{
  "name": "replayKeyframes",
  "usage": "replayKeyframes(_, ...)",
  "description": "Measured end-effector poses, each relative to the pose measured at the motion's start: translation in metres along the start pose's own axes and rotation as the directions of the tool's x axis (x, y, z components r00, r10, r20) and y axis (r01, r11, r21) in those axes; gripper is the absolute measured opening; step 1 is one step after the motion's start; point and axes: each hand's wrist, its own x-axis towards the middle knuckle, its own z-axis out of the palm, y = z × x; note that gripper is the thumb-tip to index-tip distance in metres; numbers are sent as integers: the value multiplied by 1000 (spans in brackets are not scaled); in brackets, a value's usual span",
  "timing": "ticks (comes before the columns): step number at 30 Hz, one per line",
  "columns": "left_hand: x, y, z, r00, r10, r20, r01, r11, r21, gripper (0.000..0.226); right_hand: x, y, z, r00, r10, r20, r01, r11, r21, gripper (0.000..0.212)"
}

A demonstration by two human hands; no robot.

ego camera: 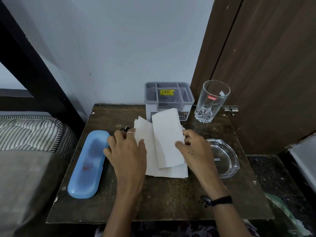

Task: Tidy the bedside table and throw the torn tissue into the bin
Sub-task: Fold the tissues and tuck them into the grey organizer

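Note:
White tissue sheets [164, 142] lie in the middle of the dark bedside table [162, 199]. One folded sheet is lifted over a flatter sheet with a ragged left edge. My left hand [127, 149] rests on the lower sheet's left side, thumb pressed on the paper. My right hand [195, 151] pinches the right edge of the folded upper sheet between thumb and fingers. A blue plastic case [89, 165] lies lengthwise at the left of the table, close to my left hand.
A grey compartment organiser box [169, 100] stands at the back against the wall. A tall clear glass [212, 101] stands to its right. A glass ashtray [224, 158] sits by my right hand. A striped mattress [30, 130] is at the left, a brown door [265, 65] at the right.

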Motion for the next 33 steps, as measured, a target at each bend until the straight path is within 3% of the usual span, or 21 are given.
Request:
replayKeyframes(10, 3, -1, 3, 998, -5, -61, -1, 995, -104, 22, 1, 2, 0, 1000, 3, 7, -3, 1000, -24, 28)
replayKeyframes(16, 3, 0, -3, 996, 29, -80, -57, 923, -380, 10, 1, 2, -1, 1000, 3, 10, -3, 1000, -21, 29)
replayKeyframes(24, 1, 5, -5, 991, 59, -123, -103, 916, -387, 14, 1, 3, -1, 1000, -2, 22, 3, 1000, -9, 27)
replayKeyframes(28, 3, 6, -2, 972, 113, -206, -171, 942, -288, 20, 1, 5, -1, 1000, -5, 31, 5, 1000, -5, 28)
replayKeyframes(33, 4, 8, -1, 982, 156, -108, -187, 898, -399, 24, 2, 6, -1, 998, 4, 65, -3, 1000, -22, 32)
